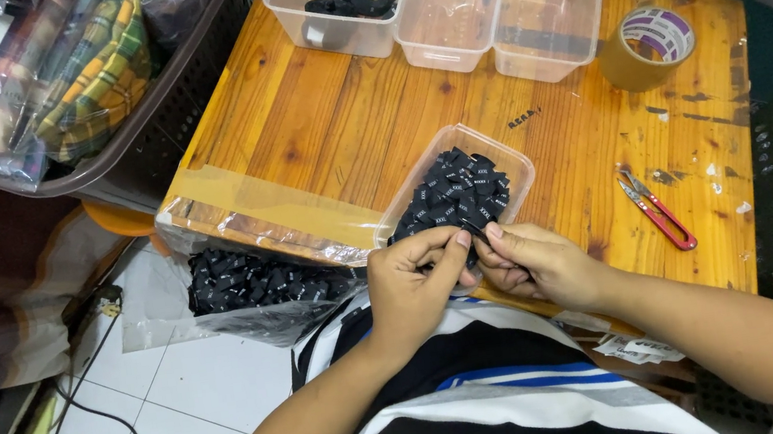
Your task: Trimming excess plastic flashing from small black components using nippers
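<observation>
1. Mostly hidden: small black woven label (471, 232), pinched between left hand (416, 283) and right hand (534, 262), fingertips clamped together on it.
2. Label's long axis and facing can't be made out; it sits just over the near rim of the clear plastic tub (511, 157) heaped with black labels.
3. Tub on orange wooden table (343, 122); red thread snips (657, 207) lie well right.

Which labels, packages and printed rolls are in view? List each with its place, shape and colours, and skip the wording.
Small woven labels: black folded tabs, heaped in a clear tub at the table's near edge.
One label: black, pinched between left hand and right hand.
Clear plastic bag: more black labels, hanging off the table's left edge.
Tape roll: brown, purple-and-white printed core, far right.
Paper tags: white, by the right forearm.
</observation>
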